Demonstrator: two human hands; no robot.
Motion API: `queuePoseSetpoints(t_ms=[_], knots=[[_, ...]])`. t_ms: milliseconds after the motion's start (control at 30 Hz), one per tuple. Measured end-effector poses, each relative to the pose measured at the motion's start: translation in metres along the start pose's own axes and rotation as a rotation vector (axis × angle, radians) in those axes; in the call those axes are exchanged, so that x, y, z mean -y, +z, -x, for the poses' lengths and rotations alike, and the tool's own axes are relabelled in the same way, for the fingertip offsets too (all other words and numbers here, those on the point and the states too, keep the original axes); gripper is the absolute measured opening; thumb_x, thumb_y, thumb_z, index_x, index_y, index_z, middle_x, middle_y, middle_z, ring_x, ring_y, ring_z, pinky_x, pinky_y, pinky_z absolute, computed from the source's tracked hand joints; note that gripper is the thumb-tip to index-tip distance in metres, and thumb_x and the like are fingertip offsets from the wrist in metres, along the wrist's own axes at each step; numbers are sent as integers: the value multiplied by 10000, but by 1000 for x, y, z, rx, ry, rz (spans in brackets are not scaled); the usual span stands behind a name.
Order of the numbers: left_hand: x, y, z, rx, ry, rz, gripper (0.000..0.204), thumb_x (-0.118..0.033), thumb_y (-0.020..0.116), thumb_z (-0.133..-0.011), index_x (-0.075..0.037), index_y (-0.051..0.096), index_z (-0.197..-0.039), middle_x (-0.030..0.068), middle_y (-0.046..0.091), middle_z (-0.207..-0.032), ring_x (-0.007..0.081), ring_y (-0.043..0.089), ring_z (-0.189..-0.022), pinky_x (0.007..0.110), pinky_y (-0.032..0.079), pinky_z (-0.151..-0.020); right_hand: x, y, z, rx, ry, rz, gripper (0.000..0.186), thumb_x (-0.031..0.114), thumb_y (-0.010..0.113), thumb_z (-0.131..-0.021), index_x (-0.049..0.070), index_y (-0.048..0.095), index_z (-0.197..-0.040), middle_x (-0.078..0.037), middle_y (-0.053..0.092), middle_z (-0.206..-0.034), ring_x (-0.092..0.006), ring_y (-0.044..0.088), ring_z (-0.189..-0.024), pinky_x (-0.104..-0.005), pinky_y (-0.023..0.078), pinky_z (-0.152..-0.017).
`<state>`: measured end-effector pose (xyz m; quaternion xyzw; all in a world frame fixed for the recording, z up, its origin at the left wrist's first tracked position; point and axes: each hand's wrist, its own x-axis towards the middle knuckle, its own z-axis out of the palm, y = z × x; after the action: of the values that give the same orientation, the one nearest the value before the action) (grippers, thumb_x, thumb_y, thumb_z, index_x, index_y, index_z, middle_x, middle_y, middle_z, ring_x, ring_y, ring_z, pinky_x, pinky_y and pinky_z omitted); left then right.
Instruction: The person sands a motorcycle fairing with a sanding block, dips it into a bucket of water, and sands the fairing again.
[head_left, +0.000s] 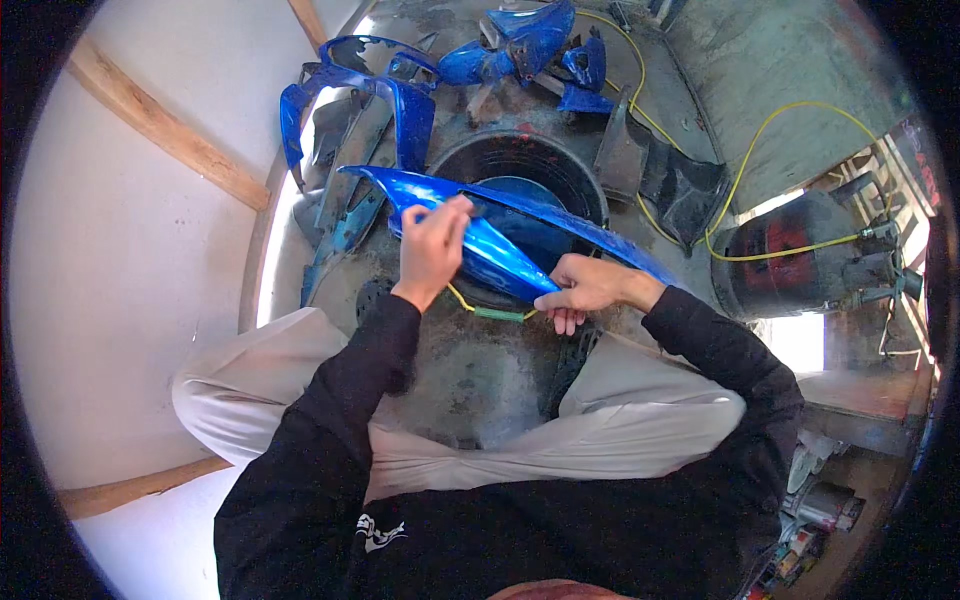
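Observation:
A glossy blue motorcycle body panel [490, 246], long and tapering, lies slantwise above a round black tub [592, 170]. My right hand [588, 285] grips its narrow lower end, thumb on top and fingers curled beneath. Against the upper left part of the panel, my left hand [432, 248] presses with bent, closed fingers. Whether a small thing sits under those fingers is hidden. Below the panel, a green-sleeved handle [498, 314] on yellow cord hangs at the tub's near side. Bluish liquid seems to fill the tub's bottom.
More blue motorcycle panels [410, 115] lie at the far left, others [520, 45] at the far middle. A dark plastic part [680, 180] rests right of the tub. Farther right stands a dark tank [775, 250] with a yellow hose [745, 170]. A white wall [130, 250] bounds the left.

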<state>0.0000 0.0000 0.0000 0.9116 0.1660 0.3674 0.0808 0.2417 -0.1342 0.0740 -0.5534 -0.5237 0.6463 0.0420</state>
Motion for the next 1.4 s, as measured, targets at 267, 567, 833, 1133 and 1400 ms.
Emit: queuePoseSetpoints(t_ms=[267, 567, 833, 1133, 1400], knots=[[-7, -9, -4, 26, -101, 26, 134, -187, 612, -987, -98, 688, -1054, 72, 726, -1194, 191, 684, -1134, 401, 431, -948, 5, -2, 2, -19, 17, 23, 392, 318, 633, -1021, -46, 717, -906, -125, 769, -825, -176, 754, -712, -292, 596, -635], [-16, -19, -5, 77, -76, 53, 115, -137, 659, -957, -77, 706, -1043, 69, 746, -1168, 212, 702, -1064, 391, 453, -901, -2, -2, 0, -15, 0, 14, 374, 307, 634, -1021, -47, 715, -934, -132, 769, -828, -181, 755, -710, -295, 598, -635], [-26, -16, -2, 32, 5, 31, 107, -102, 626, -963, -86, 710, -1027, 51, 734, -1218, 200, 699, -1106, 413, 377, -950, 3, -1, 1, -22, -2, 10, 382, 306, 637, -1019, -53, 712, -914, -130, 769, -825, -179, 754, -704, -296, 600, -635], [-28, -12, -4, -23, -2, -91, 64, -139, 658, -887, -168, 643, -943, -58, 725, -1170, 165, 650, -1071, 431, 320, -924, 1, -1, -1, -17, 6, 5, 366, 294, 626, -1020, -45, 701, -905, -135, 764, -813, -185, 755, -696, -298, 605, -629], [-36, -15, -5, 46, 58, 42, 63, -100, 613, -925, -129, 653, -962, -8, 717, -1115, 184, 660, -1052, 420, 366, -871, -4, -1, -3, -4, -15, -13, 366, 300, 633, -1013, -41, 689, -894, -147, 759, -801, -198, 756, -674, -316, 611, -609]])
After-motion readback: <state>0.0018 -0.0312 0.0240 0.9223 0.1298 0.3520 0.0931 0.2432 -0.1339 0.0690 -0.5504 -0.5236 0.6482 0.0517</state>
